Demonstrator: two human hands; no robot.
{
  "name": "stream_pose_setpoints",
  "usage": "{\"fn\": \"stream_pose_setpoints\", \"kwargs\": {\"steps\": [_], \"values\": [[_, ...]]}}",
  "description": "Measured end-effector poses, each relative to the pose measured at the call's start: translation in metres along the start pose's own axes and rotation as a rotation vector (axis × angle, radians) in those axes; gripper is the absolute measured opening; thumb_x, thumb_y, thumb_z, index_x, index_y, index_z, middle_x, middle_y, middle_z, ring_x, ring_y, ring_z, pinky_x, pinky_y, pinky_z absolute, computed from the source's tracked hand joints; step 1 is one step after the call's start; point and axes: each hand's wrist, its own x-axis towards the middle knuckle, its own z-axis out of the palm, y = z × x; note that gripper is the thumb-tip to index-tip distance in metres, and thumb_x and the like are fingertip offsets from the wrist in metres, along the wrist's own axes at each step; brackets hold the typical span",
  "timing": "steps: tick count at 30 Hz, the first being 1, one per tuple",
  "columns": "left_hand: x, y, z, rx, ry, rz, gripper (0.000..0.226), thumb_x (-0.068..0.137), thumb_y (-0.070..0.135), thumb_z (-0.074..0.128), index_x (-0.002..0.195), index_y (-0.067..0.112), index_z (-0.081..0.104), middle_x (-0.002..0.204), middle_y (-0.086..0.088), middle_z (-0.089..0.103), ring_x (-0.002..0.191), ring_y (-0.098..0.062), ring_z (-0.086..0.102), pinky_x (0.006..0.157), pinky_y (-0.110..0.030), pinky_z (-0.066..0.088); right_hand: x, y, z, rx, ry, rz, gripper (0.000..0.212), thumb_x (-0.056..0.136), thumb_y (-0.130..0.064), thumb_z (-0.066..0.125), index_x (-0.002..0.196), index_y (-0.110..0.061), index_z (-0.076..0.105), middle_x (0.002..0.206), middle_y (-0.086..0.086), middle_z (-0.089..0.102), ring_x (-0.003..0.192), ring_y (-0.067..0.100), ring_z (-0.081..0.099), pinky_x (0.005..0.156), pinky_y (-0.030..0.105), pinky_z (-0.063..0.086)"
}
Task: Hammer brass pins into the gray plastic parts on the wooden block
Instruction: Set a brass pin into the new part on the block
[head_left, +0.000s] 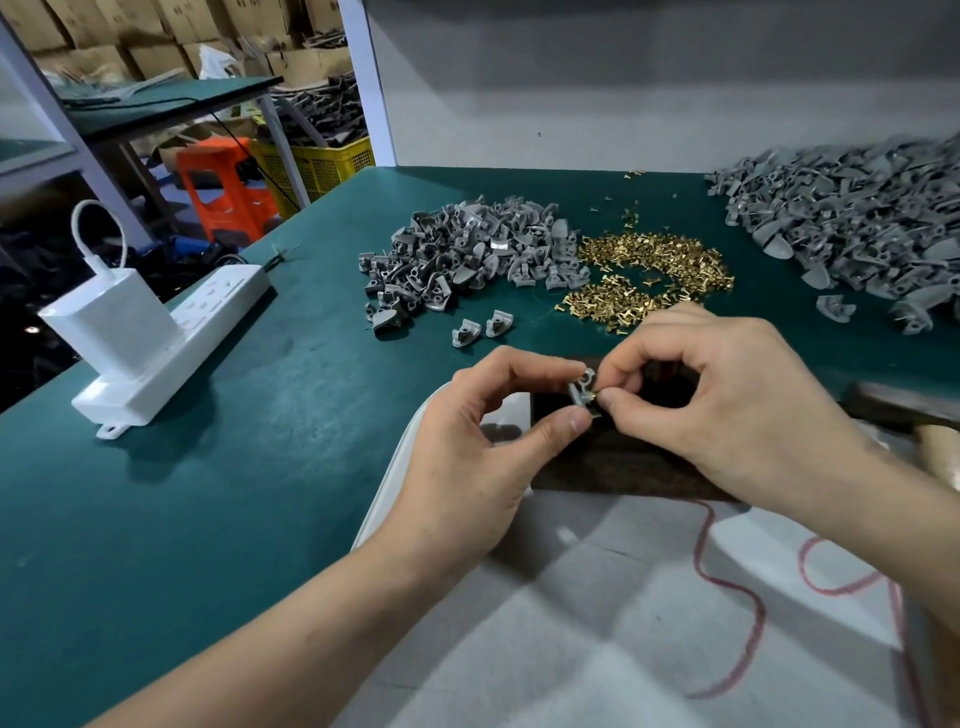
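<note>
My left hand (467, 457) pinches a small gray plastic part (582, 387) between thumb and forefinger, just above the dark wooden block (623, 467). My right hand (727, 400) pinches a brass pin (596, 395) against that part. Behind the hands lie a heap of brass pins (654, 275), a pile of gray parts (467, 249) to its left, and a larger gray pile (852, 218) at the right. A hammer (893, 410) with a wooden handle lies at the right edge, partly hidden by my right forearm.
A white power strip (171, 348) with a white charger (111, 322) plugged in sits on the green table (208, 519) at the left. White cloth (623, 623) with red thread (753, 613) covers the near edge. Two loose gray parts (480, 327) lie ahead of the block.
</note>
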Motion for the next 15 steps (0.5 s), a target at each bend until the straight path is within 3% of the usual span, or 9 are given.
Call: {"fn": "stream_pose_setpoints", "kwargs": {"steps": [4,8,15], "values": [[0.0015,-0.0013,-0.0005,-0.039,-0.009,-0.011,0.020,0.075,0.022,0.074,0.090,0.036,0.069,0.094,0.012,0.072,0.097,-0.003,0.064,0.079,-0.010,0.044,0.0002,-0.0003,0.0005,-0.005,0.005,-0.005,0.010,0.070,-0.018,0.068,0.064,-0.025,0.065,0.064,-0.009,0.058,0.078,0.008,0.052,0.074,0.022,0.040],[0.0024,-0.0026,0.0001,-0.006,-0.018,-0.005,0.022,0.075,0.026,0.073,0.094,0.037,0.069,0.093,0.017,0.071,0.097,-0.005,0.065,0.091,-0.032,0.044,0.0002,-0.0012,0.0008,-0.070,0.019,-0.048,0.007,0.071,-0.016,0.068,0.065,-0.020,0.066,0.064,-0.011,0.057,0.077,0.008,0.051,0.070,0.022,0.040],[0.0021,-0.0026,0.0019,-0.035,0.000,-0.008,0.022,0.074,0.024,0.075,0.093,0.035,0.070,0.091,0.016,0.072,0.093,-0.006,0.066,0.094,-0.046,0.047,-0.0013,-0.0031,0.0019,-0.074,0.044,-0.050,0.005,0.068,-0.022,0.063,0.064,-0.019,0.066,0.063,-0.010,0.057,0.075,0.010,0.053,0.069,0.026,0.041]]}}
